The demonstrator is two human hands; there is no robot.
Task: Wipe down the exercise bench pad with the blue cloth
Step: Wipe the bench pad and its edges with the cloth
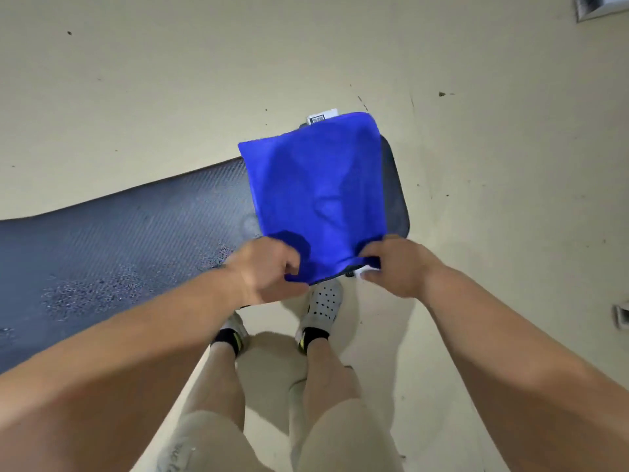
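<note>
The blue cloth (320, 195) lies spread flat over the right end of the dark textured bench pad (119, 240), which stretches from the left edge to the centre. My left hand (265, 270) pinches the cloth's near left corner. The near right corner, with a small white tag, is pinched by my right hand (398, 267). Wet droplets speckle the pad to the left of the cloth. The pad's rounded right end (396, 195) shows past the cloth's right edge.
Beige floor (510, 199) surrounds the bench. My legs and white perforated shoes (323, 301) stand right at the bench's near edge. A white label (321, 116) peeks out beyond the cloth's far edge. A small fitting (621, 318) sits at the right edge.
</note>
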